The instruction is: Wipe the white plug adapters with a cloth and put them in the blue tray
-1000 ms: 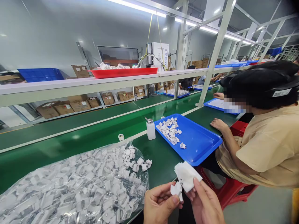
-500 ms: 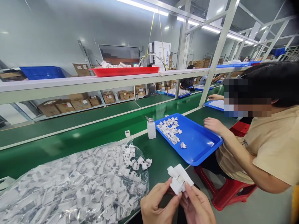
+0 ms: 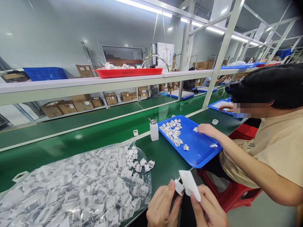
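At the bottom of the view my left hand (image 3: 162, 206) pinches a small white plastic plug part (image 3: 179, 186) between thumb and fingers. My right hand (image 3: 208, 209) holds a folded white cloth (image 3: 189, 185) against that part. Just left of my hands lies a big clear plastic bag (image 3: 71, 189) full of several white plug parts, with a few loose ones (image 3: 142, 164) spilling at its open end. Both hands hover past the front edge of the green worktable (image 3: 163, 157).
A blue tray (image 3: 203, 148) with white parts and a small white dispenser bottle (image 3: 154, 130) stand to the right. A seated co-worker's hand (image 3: 205, 129) reaches over the tray. Single parts (image 3: 135, 132) ride the green conveyor (image 3: 94, 135). A shelf carries a red tray (image 3: 127, 72).
My hands have turned the part and cloth, the cloth now folded over to the right. The co-worker's hand moved onto the blue tray. Parts on the conveyor drifted right.
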Demonstrator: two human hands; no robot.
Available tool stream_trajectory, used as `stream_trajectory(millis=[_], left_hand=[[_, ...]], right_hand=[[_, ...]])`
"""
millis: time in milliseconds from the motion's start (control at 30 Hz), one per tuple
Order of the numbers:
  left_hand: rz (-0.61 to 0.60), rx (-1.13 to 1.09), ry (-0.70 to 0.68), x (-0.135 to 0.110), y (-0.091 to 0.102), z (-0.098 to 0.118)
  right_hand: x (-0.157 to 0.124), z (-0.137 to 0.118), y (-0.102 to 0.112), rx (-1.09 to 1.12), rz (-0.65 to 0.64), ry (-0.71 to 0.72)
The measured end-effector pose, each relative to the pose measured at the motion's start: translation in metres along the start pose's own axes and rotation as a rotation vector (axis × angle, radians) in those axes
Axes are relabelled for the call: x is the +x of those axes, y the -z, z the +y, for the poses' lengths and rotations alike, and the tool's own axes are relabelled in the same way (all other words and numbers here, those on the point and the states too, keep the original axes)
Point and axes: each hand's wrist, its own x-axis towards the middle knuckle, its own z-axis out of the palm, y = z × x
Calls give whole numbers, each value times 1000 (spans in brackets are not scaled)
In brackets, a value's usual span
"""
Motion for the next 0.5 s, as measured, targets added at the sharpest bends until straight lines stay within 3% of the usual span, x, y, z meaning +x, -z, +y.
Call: stream_trajectory(millis=[67,167,267,367,500], left_hand=[[-22,29,-26,-1,1,0],[-32,33,-20,-1,1,0],[-20,14,16,1,2,-1],[-33,15,20,2,5,-2],[-154,-40,120,0,4,-6]], right_hand=[[7,0,1,-17,-159,152],[14,3,4,21,-310,78],[14,7,5,47,-255,-99],[14,3,7,14,-195,-56],[23,0,20,34,-435,118]])
